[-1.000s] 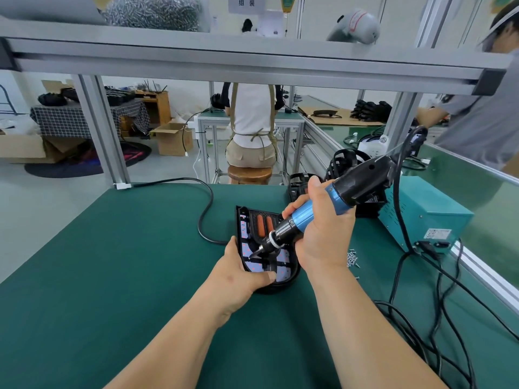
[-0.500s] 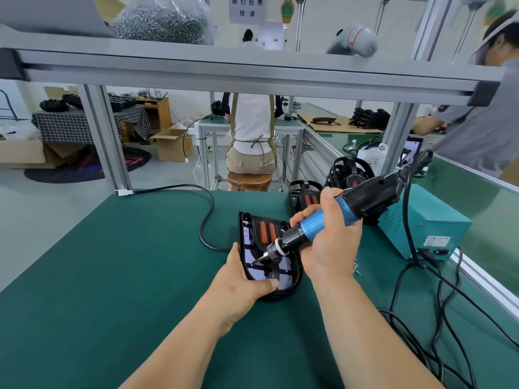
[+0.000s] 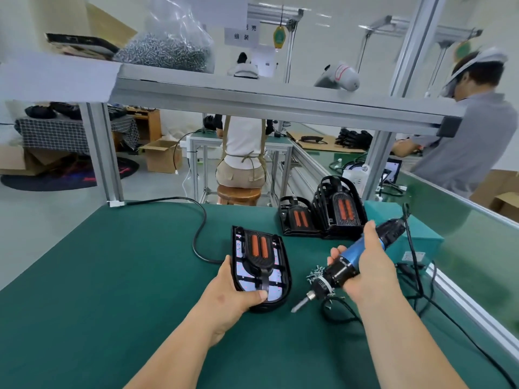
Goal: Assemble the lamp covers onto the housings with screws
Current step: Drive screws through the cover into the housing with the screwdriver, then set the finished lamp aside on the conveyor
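Observation:
A black lamp housing [image 3: 259, 265] with two orange strips and a pale inner board lies flat on the green mat. My left hand [image 3: 233, 290] grips its near left corner, thumb on top of the rim. My right hand [image 3: 365, 265] holds a blue and black electric screwdriver [image 3: 345, 265], tilted with its bit pointing down and left, off to the right of the housing. A small heap of loose screws [image 3: 316, 272] lies under the driver's nose.
Stacked black lamp housings [image 3: 323, 214] stand at the back right beside a teal power box [image 3: 421, 242]. Black cables [image 3: 415, 299] trail on the right, another cable [image 3: 196, 234] curls behind the housing. A metal shelf beam [image 3: 252, 99] crosses overhead. Other people work beyond.
My right hand has lifted the screwdriver off the housing and swung it right, above the screws. My left hand stays on the housing's near corner.

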